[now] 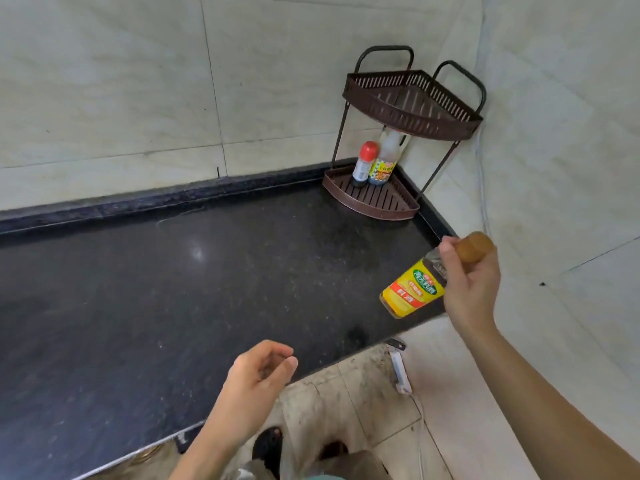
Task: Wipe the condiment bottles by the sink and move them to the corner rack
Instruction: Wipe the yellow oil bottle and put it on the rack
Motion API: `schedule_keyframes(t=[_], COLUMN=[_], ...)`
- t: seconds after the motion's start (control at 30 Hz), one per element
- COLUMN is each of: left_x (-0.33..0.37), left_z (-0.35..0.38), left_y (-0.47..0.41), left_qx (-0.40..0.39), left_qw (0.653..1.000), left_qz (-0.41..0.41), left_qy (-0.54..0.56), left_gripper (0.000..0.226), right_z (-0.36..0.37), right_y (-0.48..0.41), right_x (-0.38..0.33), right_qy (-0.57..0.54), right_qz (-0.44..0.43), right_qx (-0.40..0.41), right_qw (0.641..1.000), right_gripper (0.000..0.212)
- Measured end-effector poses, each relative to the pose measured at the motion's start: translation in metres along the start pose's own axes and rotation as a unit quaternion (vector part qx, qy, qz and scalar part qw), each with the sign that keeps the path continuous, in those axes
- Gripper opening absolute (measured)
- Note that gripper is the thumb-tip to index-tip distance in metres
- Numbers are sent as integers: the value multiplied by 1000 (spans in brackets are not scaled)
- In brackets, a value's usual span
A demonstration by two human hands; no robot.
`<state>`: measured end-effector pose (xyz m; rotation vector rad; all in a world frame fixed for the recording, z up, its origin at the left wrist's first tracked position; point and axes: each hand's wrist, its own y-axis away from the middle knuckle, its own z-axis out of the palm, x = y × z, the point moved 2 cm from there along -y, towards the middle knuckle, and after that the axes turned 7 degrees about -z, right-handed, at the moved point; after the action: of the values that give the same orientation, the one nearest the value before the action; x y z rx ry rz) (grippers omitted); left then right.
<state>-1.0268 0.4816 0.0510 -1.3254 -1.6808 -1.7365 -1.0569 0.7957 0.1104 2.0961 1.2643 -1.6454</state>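
My right hand (471, 289) grips the neck of a dark bottle with a yellow label (414, 292) and a tan cap, tilted in the air above the right end of the black counter (173, 289). The brown two-tier corner rack (412, 109) stands in the far right corner. On its lower tier (374, 202) stand a small red-capped bottle (363, 164) and, touching it on the right, a taller pale bottle with a yellow label (386, 161). The upper tier holds nothing visible. My left hand (258, 379) hovers over the counter's front edge, fingers loosely curled, holding nothing.
Pale tiled walls (138, 81) close the counter at the back and right. Below the counter's right end lies a dirty tiled floor (363, 393) with a white power strip and cable (401, 372). My feet show at the bottom.
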Motion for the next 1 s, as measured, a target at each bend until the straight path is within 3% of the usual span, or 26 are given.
schedule_keyframes(t=[0.33,0.57,0.87,1.0], left_x=[20,38,61,69], left_z=[36,118,162,170], left_y=[-69,-98,-125,-131], left_qx=[120,157,207,207], left_qw=[990,976,961,960], left_qz=[-77,-148,-182,-187], left_qy=[15,24,30,24], left_gripper=[7,6,3,4], right_z=[79,117,147,156], right_y=[-183,-272,-323,-350], right_x=[75,145,179,183], right_qy=[75,65,113,127], right_qz=[-115,-115,-46,-6], right_qx=[-104,-198,-134,-111], right_qw=[985,971,983,986], right_gripper=[39,49,61,52])
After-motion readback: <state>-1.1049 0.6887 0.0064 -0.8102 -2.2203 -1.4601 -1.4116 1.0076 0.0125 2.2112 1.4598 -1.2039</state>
